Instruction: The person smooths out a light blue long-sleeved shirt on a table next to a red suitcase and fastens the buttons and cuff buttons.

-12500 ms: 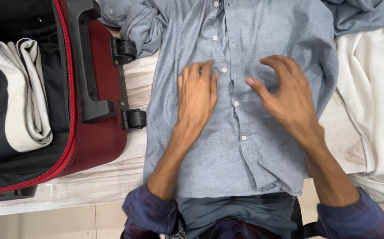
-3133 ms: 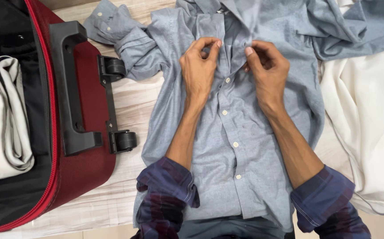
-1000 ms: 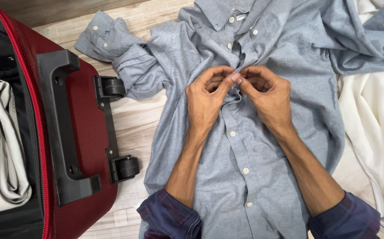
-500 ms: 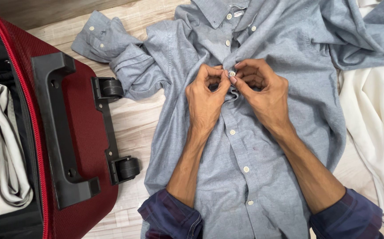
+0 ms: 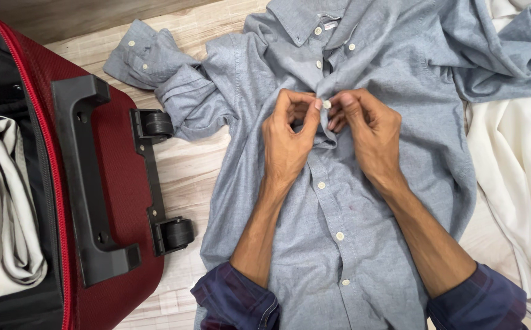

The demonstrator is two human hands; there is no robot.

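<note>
Shirt [image 5: 351, 201] placket hidden under fingers [image 5: 345, 110]

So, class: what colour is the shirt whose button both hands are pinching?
Light blue-grey shirt with white buttons, seen clearest in the head view, between left hand and right hand.

Home: open suitcase [image 5: 112, 256], clothes

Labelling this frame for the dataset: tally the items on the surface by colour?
Blue-grey: 1, the shirt, pinched at a button by the left hand and right hand.
Red: 1, the open suitcase.
Cream: 1, the cloth on the right.
Off-white: 1, the folded garment inside the suitcase.
Total: 4.
</note>
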